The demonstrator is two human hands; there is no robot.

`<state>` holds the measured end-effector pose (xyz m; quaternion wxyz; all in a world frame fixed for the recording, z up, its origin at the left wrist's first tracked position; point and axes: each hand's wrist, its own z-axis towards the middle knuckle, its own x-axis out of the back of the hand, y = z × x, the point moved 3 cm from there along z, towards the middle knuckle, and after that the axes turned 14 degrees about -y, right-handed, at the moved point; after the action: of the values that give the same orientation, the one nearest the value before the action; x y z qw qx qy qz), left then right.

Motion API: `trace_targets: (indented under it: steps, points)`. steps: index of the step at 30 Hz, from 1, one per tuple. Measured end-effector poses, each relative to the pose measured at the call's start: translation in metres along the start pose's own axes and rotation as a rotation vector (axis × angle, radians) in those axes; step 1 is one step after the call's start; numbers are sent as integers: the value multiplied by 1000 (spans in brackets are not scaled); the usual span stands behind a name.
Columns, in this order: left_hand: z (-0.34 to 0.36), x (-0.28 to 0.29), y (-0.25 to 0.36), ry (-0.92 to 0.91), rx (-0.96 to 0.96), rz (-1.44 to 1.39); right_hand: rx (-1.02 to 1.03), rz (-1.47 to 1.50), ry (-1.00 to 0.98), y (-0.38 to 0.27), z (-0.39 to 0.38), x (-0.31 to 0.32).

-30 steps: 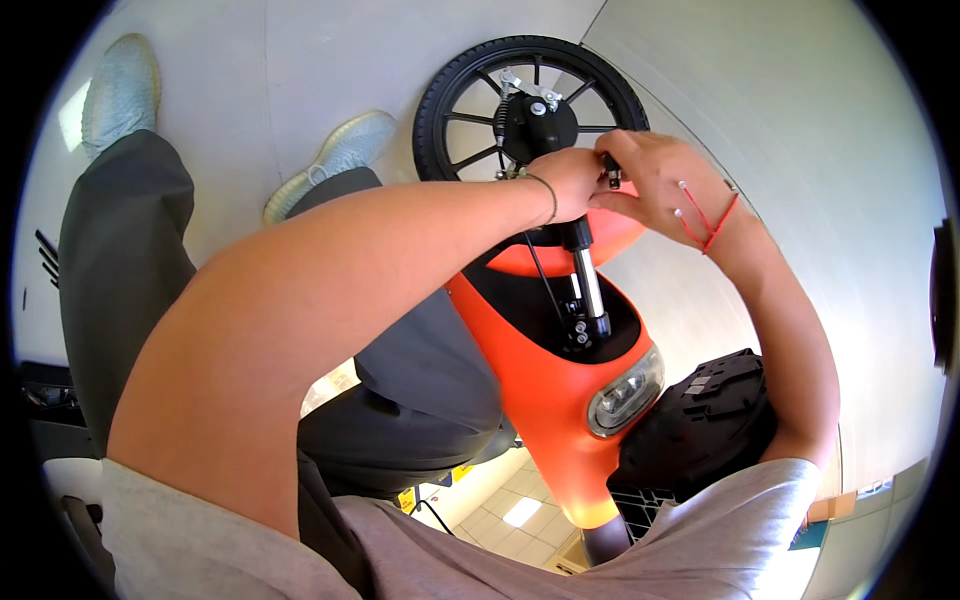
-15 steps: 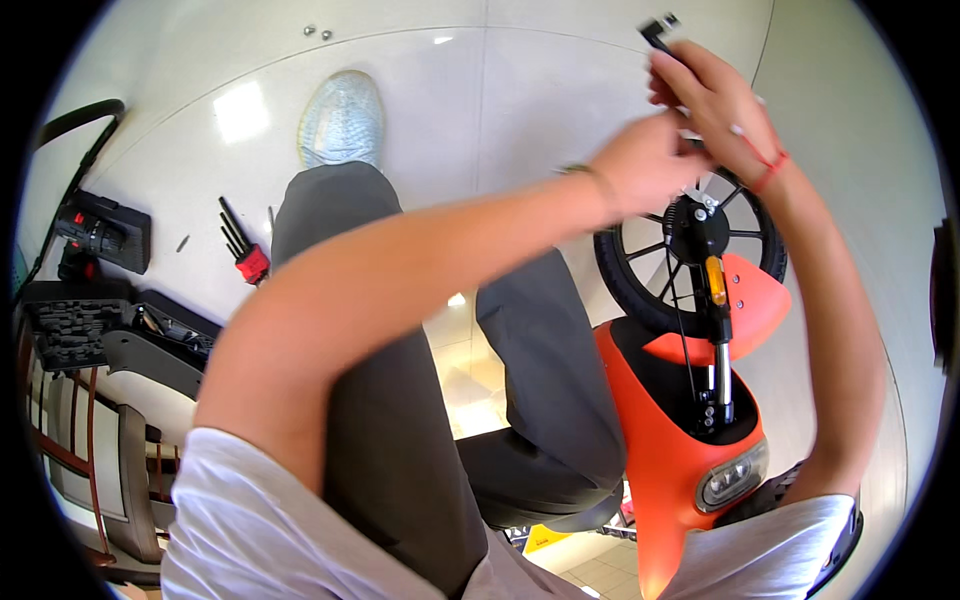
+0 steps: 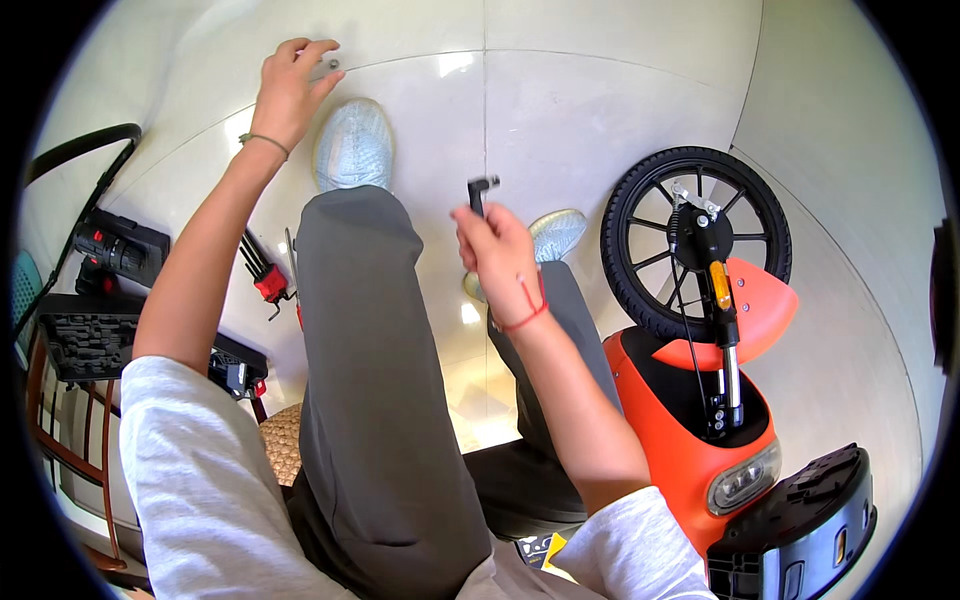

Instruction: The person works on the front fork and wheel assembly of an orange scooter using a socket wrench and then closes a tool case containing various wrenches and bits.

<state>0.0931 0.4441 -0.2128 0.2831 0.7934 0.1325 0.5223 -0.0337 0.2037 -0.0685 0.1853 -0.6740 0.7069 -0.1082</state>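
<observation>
My left hand (image 3: 291,86) reaches to the floor at the far left, thumb and fingers apart. Just by its fingertips lies a small metal nut (image 3: 333,64); whether another is under the fingers is hidden. In front of my knees, my right hand (image 3: 497,250) is closed round a short black socket wrench (image 3: 477,197), its metal head pointing up and away. To the right is an orange scooter (image 3: 660,440) with its black spoked front wheel (image 3: 617,235), metal fork (image 3: 731,372) and orange fender (image 3: 768,310). Neither hand touches it.
On the left are a red-holder hex key set (image 3: 270,283), a cordless drill (image 3: 115,250), and an open black tool case (image 3: 88,335). A wooden chair (image 3: 75,460) stands behind them. A black plastic part (image 3: 800,530) sits at the lower right, near the wall (image 3: 850,150).
Both hands have left the wheel's hub. My left hand swung far left to the nut on the floor; my right hand came left and nearer, still gripping the socket wrench.
</observation>
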Motion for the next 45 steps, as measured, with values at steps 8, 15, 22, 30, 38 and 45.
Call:
trace_targets:
  steps: [8,15,22,30,38,45]
  points:
    - [30,-34,-10,-56,-108,10,-104,21,139,60,-58,31]
    - [9,-31,-44,-150,151,-313,-170,-115,59,100,-105,3]
    - [-37,14,4,-205,363,-1964,-43,-179,166,109,-158,1]
    - [-112,152,113,-512,214,-1894,233,-108,191,92,-219,-28]
    - [-227,289,156,-225,21,-1481,559,-368,396,104,-353,-49]
    - [-338,274,214,-219,-132,-1287,753,1,759,128,-529,-24]
